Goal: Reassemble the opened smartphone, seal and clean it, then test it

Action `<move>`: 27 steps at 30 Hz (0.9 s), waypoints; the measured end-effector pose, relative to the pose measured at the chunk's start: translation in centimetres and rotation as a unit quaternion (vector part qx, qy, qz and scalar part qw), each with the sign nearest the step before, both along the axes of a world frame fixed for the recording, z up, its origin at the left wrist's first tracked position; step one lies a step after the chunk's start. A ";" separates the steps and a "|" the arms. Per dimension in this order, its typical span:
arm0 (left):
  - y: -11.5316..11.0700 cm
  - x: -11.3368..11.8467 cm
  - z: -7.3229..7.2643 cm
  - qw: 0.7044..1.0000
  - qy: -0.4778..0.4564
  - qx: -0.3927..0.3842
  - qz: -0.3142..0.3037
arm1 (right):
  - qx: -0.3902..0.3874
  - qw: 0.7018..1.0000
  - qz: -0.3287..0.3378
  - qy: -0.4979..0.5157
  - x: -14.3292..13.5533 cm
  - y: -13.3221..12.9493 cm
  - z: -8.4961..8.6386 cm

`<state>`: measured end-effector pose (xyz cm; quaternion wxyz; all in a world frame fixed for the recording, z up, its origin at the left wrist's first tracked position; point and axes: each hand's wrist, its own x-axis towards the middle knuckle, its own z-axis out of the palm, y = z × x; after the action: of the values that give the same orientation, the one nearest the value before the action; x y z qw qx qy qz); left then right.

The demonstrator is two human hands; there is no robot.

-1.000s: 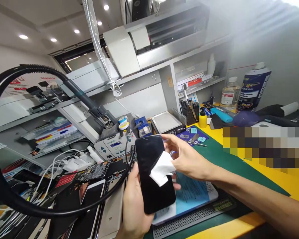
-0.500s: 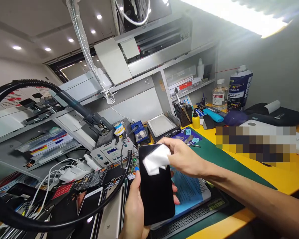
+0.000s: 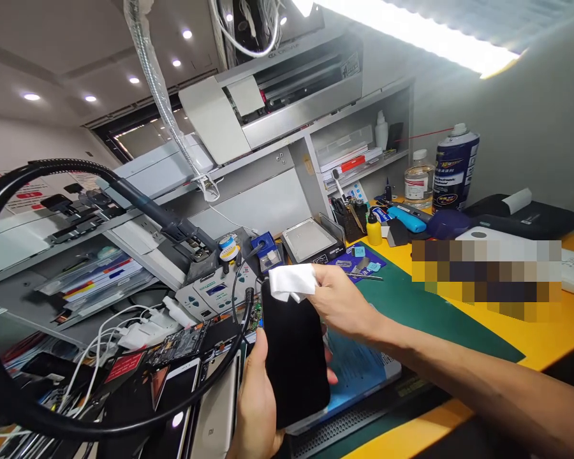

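A black smartphone (image 3: 299, 363) is held upright with its dark screen facing me. My left hand (image 3: 259, 398) grips it, the thumb along the left edge and fingertips showing past the right edge. A folded white wipe (image 3: 293, 280) is pinched in my right hand (image 3: 339, 299) and lies across the top of the screen, covering the phone's upper edge. Beneath the phone is a blue printed sheet or packet (image 3: 363, 370), partly hidden by it.
To the left lie several phones, among them a gold one (image 3: 213, 408), crossed by a black hose (image 3: 172, 417). Behind stands a soldering or hot-air station (image 3: 215, 293). A green mat (image 3: 406, 306) covers the yellow bench. Further right are a yellow bottle (image 3: 374, 231) and a spray can (image 3: 455, 169).
My right hand has moved the white wipe up and slightly left, from the upper middle of the screen to its top edge. My left hand keeps its hold on the smartphone.
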<state>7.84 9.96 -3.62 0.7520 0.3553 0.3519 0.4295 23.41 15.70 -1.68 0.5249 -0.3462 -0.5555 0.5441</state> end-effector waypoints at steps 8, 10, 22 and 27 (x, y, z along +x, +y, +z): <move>0.6 -0.1 0.7 1.000 -0.007 0.005 -0.021 | -0.005 0.998 -0.065 0.025 2.9 2.2 -1.5; 0.7 -0.2 0.7 1.000 -0.005 0.002 -0.017 | 0.005 0.995 -0.097 0.015 3.9 2.7 -1.2; 1.1 -0.1 0.3 1.000 0.016 -0.002 -0.015 | 0.034 0.995 -0.080 -0.055 3.5 1.9 -0.9; 0.8 0.2 -0.8 0.999 0.030 -0.013 -0.007 | -0.015 0.998 -0.020 -0.055 2.2 1.6 -1.2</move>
<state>8.02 10.78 -4.38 0.7484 0.3607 0.3773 0.4092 25.59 17.27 -2.90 0.4990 -0.3943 -0.5687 0.5216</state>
